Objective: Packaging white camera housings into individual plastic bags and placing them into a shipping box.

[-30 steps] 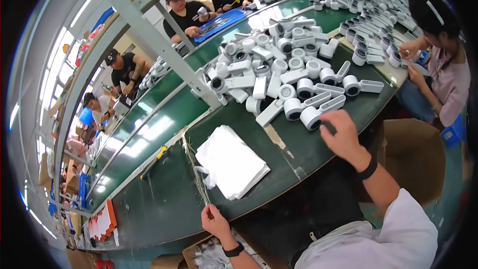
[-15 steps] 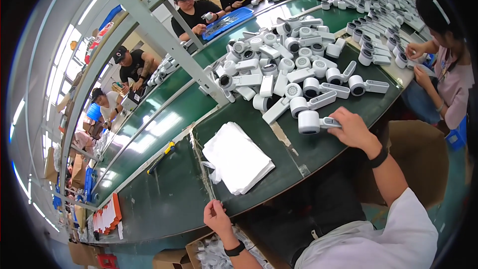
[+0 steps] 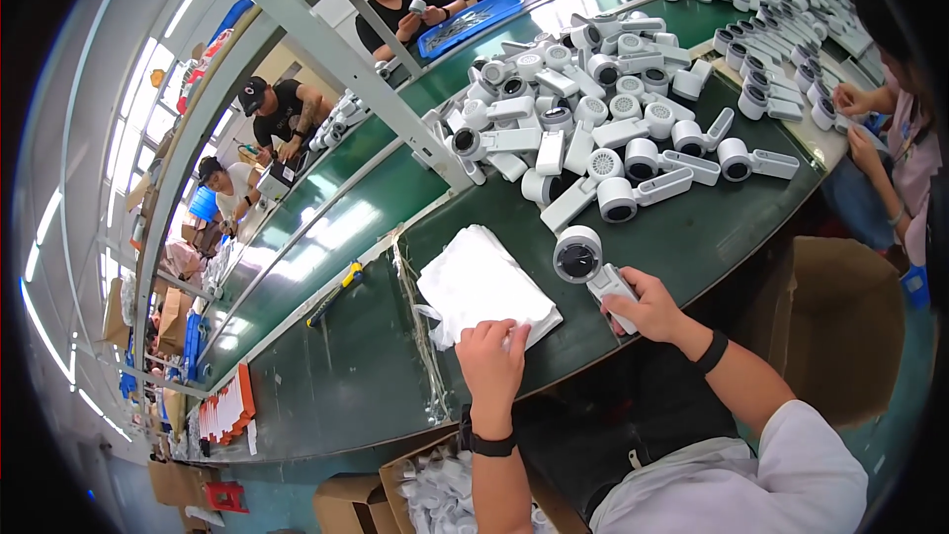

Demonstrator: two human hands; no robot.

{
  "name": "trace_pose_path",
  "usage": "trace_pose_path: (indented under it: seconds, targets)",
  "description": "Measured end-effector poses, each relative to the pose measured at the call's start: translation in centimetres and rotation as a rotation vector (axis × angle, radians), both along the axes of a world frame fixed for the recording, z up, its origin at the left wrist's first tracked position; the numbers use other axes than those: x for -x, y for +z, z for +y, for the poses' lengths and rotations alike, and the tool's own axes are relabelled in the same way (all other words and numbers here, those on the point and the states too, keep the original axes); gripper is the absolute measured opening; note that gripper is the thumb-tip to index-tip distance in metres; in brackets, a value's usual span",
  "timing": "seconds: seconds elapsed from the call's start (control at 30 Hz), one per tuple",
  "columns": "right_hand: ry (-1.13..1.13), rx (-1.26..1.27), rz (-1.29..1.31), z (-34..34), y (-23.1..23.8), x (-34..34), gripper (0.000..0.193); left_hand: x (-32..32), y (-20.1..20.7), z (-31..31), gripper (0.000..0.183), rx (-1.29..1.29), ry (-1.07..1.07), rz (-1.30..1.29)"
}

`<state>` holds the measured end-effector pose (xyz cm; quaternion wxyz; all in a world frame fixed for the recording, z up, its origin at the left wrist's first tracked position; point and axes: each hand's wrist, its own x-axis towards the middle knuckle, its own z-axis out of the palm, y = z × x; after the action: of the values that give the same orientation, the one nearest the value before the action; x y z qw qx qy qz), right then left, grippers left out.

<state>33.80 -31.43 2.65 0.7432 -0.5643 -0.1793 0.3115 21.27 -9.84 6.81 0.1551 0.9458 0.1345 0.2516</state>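
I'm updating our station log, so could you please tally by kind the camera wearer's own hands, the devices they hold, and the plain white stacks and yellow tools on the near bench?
Left hand and right hand: 2
Held white device: 1
Plain white stack: 1
Yellow tool: 1
Total: 5

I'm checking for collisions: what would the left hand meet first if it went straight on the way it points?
The white stack, it seems: the left hand overlaps its near edge, though whether they touch is unclear.
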Motion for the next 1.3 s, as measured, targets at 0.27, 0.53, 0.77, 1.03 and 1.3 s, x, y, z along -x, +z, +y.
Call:
trace_pose_path:
  seconds: [0.27,0.53,0.77,1.03,1.3]
  targets:
    - [-0.019,0.037,-0.029,0.0,-0.1,-0.1,0.022,-0.4,0.3,0.5,0.013,0.039,-0.01,0.048]
    - [-0.032,0.044,-0.066,0.1,-0.2,-0.1,0.024,-0.4,0.1,1.0,0.01,0.101,0.022,0.034]
    - [-0.033,0.047,-0.07,0.2,-0.2,0.0,0.025,-0.2,0.0,1.2,0.012,0.067,0.046,-0.019]
    - [-0.037,0.054,-0.077,0.1,-0.2,0.2,0.026,0.2,0.8,1.6,0.015,0.138,-0.021,-0.052]
    - [-0.041,0.062,-0.108,0.1,-0.4,0.0,0.025,0.2,0.6,1.9,0.018,0.103,-0.017,-0.128]
